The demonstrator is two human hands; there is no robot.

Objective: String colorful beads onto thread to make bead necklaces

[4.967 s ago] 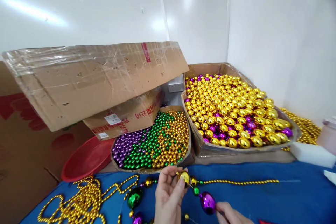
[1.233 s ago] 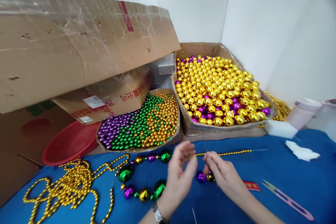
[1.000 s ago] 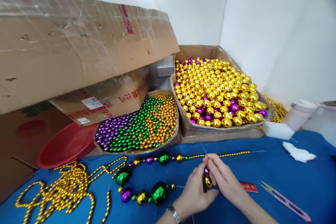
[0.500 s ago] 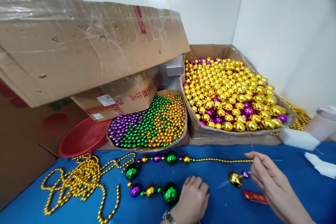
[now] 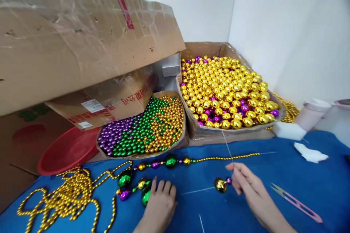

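My right hand (image 5: 247, 187) pinches a thin needle (image 5: 227, 146) that points up and away from me. A large gold bead (image 5: 220, 185) and a small purple bead (image 5: 228, 180) sit on the thread just left of its fingers. My left hand (image 5: 160, 204) rests palm-down on the blue cloth (image 5: 273, 174), fingers curled, pressing beside a green bead (image 5: 146, 196) of the strand. The strand of green, gold and purple beads (image 5: 171, 161) runs across the cloth above both hands.
A box of large gold and purple beads (image 5: 226, 91) and a box of small purple, green and gold beads (image 5: 142, 129) stand behind. Gold chains (image 5: 65, 196) lie at the left, a red bowl (image 5: 65, 149) behind them. Pink thread snips (image 5: 296, 204) lie at the right.
My right hand has moved left with the needle and the two threaded beads. My left hand slid left onto the strand, bunching its large beads together. The camera swung right.
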